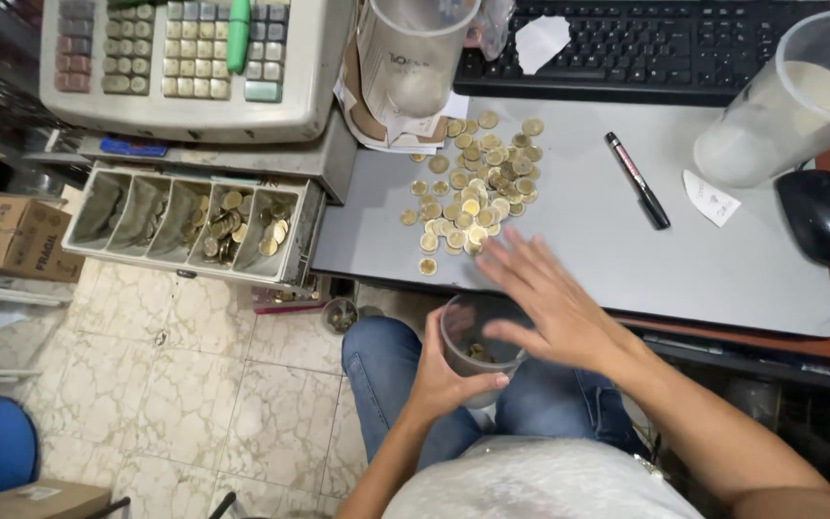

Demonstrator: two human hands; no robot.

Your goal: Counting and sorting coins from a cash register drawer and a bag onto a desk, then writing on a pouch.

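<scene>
Bench [626,259], grey and flat, carries a big pile of gold coins [477,187]. Just below the pile, at the bench edge, the left hand [449,380] has its fingers wrapped round a small clear cup [468,341] with a few coins inside. The right hand [554,308] is flat and open above the cup, holding nothing, fingertips near the pile.

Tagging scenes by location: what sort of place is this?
Likely a shop checkout counter: a cash register with its open coin drawer, a pile of coins on the grey desk, and a computer keyboard.
</scene>
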